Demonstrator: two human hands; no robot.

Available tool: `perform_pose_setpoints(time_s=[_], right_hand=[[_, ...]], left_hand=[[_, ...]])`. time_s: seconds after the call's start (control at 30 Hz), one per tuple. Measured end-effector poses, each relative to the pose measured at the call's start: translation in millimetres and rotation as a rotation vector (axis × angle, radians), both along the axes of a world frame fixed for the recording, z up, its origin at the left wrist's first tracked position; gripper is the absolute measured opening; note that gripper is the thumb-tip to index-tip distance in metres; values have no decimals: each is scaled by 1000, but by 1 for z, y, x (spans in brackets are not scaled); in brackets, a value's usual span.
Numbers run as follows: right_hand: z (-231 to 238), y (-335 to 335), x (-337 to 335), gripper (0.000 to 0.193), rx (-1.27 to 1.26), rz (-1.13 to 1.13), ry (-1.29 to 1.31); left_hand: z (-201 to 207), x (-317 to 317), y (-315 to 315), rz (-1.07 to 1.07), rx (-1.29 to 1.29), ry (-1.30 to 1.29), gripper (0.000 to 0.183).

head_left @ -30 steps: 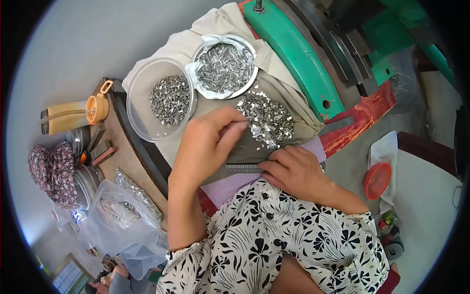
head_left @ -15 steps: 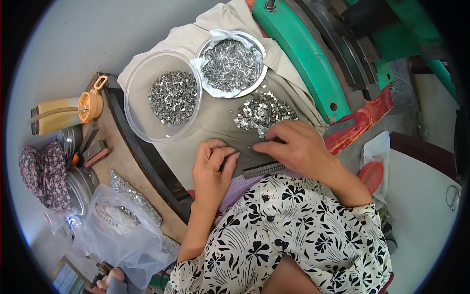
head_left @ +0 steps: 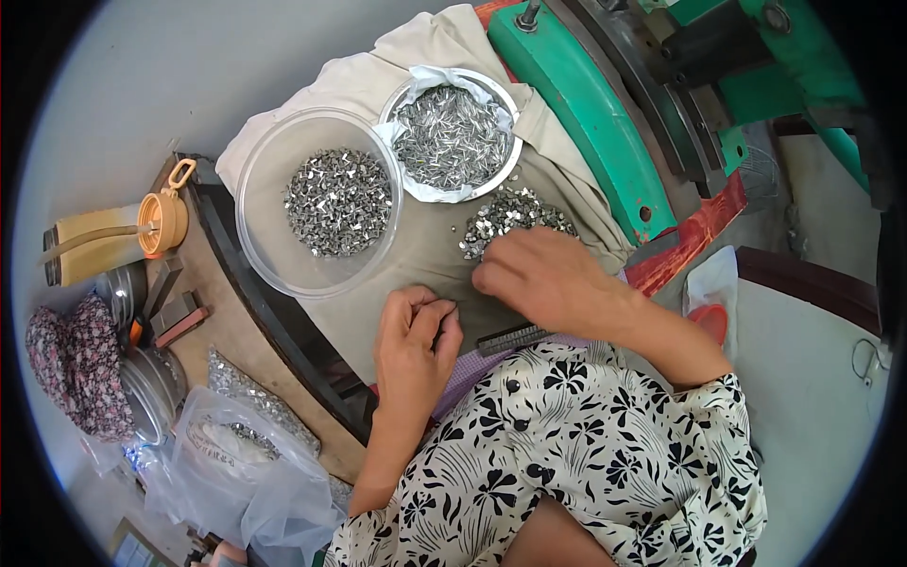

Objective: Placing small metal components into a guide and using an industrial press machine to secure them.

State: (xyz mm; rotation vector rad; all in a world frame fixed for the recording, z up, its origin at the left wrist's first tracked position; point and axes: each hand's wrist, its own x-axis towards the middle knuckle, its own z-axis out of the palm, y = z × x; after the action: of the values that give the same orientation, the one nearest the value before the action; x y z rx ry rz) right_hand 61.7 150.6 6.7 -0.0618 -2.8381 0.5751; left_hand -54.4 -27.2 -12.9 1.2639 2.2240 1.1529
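My left hand (head_left: 414, 345) rests over the beige cloth, thumb and fingertips drawn together in a pinch. Anything between them is too small to make out. At the near edge of a heap of small shiny metal pieces (head_left: 515, 213), my right hand (head_left: 539, 276) is closed, its fingers curled down and the tips hidden. A dark ridged metal strip (head_left: 513, 338) lies just below the right hand, against the patterned shirt. Beyond the hands stand a clear round tub (head_left: 253, 236) of small metal pieces and a white-lined bowl (head_left: 518, 151) of thin metal pins.
A green machine frame (head_left: 576, 113) borders the cloth (head_left: 354, 331) at the right. On the left, a wooden surface (head_left: 222, 312) carries an orange-lidded bottle (head_left: 162, 222), metal blocks (head_left: 179, 317) and plastic bags (head_left: 283, 482) of metal parts. A red round object (head_left: 710, 323) shows at far right.
My right hand has moved up and left, its fingers now curled lower; the thin pin seen at its fingertips is hidden. My left hand stays pinched. The whole view has shifted slightly.
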Motion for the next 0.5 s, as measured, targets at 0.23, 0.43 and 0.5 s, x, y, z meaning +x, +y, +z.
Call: perform_pose_setpoints(time_s=[0.23,0.43,0.5], right_hand=[[9,46,-44,14,115,-242,183],[14,41,-10,16,-96,-163,156],[17,31,18,17,-193,-158,73]], left_hand=[[7,1,-5,40,-62,-58,20],[8,-1,-6,58,-82,-36,17],[6,0,-5,64,-114,-44,16]])
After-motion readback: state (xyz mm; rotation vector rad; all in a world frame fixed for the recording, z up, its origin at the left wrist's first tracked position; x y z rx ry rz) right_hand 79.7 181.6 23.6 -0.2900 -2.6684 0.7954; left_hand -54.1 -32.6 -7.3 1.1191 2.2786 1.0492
